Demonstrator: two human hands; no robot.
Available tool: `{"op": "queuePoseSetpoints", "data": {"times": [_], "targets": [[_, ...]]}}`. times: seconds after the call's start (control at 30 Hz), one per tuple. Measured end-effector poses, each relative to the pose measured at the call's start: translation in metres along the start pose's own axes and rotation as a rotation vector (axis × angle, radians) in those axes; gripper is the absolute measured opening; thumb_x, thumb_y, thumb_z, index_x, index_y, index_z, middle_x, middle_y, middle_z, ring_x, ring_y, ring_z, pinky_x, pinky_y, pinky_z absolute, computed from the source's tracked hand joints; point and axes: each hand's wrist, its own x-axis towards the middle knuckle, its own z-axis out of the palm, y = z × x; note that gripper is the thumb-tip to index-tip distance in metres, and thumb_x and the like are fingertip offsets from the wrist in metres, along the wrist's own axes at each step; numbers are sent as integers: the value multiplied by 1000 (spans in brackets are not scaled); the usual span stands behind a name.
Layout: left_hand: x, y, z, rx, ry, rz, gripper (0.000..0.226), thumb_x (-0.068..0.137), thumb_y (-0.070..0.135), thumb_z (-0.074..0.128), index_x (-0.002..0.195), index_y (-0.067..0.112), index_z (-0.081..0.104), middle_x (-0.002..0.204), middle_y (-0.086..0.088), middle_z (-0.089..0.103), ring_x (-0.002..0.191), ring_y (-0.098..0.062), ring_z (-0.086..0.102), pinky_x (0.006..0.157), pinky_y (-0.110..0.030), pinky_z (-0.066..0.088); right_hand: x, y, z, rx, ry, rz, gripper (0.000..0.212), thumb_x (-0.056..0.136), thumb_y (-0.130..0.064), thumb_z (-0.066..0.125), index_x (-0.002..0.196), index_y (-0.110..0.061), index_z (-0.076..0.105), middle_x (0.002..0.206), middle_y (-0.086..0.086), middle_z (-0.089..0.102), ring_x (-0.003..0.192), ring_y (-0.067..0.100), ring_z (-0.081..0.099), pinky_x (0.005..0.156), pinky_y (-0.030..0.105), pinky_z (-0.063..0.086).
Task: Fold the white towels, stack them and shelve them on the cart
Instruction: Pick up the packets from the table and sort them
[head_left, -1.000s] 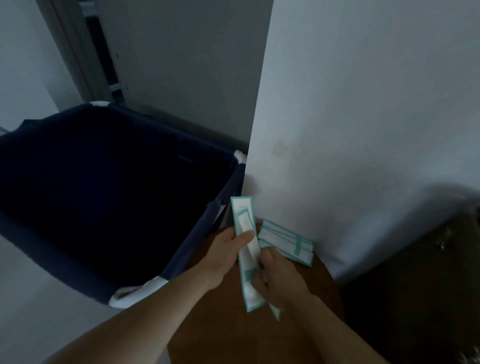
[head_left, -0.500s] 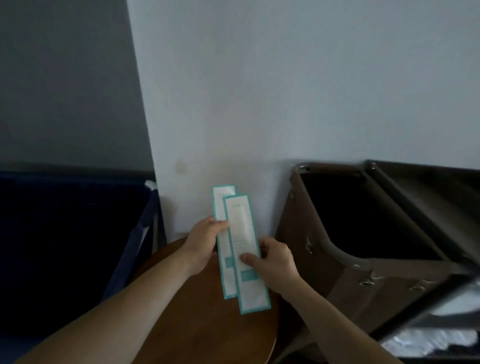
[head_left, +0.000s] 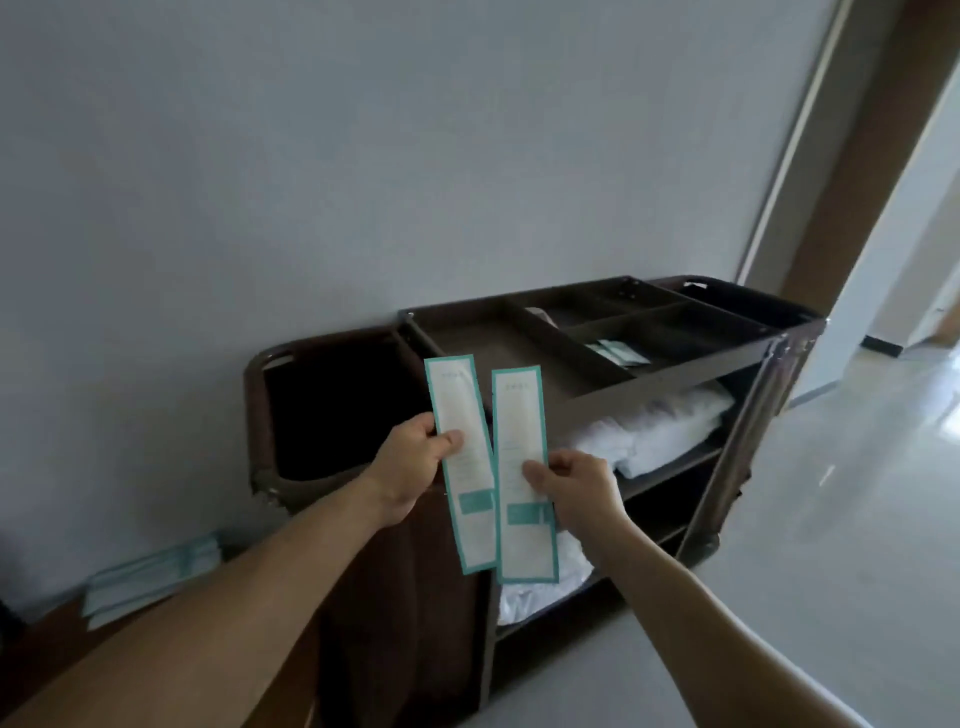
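While facing the cart (head_left: 649, 387), pinching one teal-edged packet (head_left: 457, 410) in left hand (head_left: 410, 465), another packet (head_left: 519, 431) in right hand (head_left: 582, 488). Spotting white towels (head_left: 665, 423) on its middle shelf.

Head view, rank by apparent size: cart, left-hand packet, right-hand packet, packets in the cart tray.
1. cart
2. left-hand packet and right-hand packet: alike, so tied; being near the camera enlarges both.
3. tray packets

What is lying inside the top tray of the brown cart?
Inside the top tray, small teal-edged packets lie in one compartment. The others look bare. The two held long packets cover part of the largest one.
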Motion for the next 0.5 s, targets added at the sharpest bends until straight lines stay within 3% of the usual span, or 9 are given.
{"op": "queuePoseSetpoints", "data": {"times": [0.1,0.2,0.3,0.43,0.5], "targets": [[19,9,78,-12,-47,-24,18,99,5,54,114,2,64,109,-18,72,99,-35,69,91,-53,55,6,19,-75,-2,92,21,13,88,-20,72,79,-11,72,76,4,74,71,20,69,66,37,60],[38,16,139,9,-94,-45,12,98,4,56,106,0,64,103,-24,70,85,-33,68,80,-51,58,16,33,-136,27,174,51,15,86,-18,74,74,-9,72,74,7,73,69,22,69,72,44,61],[60,25,189,28,-127,-35,8,97,5,58,100,1,65,105,-26,69,92,-37,68,85,-54,57,32,44,-186,42,255,73,17,85,-19,75,75,-6,73,73,11,72,67,24,68,72,46,60],[100,38,242,46,-127,-24,6,96,7,61,97,1,61,101,-22,68,87,-34,67,75,-46,59,63,53,-230,70,285,93,11,85,-17,76,77,-9,74,76,6,74,67,17,68,73,39,62],[128,43,265,39,-121,-29,9,95,6,61,100,-1,60,103,-23,68,92,-36,68,80,-48,59,87,55,-248,85,292,104,12,85,-17,76,80,-7,74,78,7,75,65,14,69,69,33,62]]}}
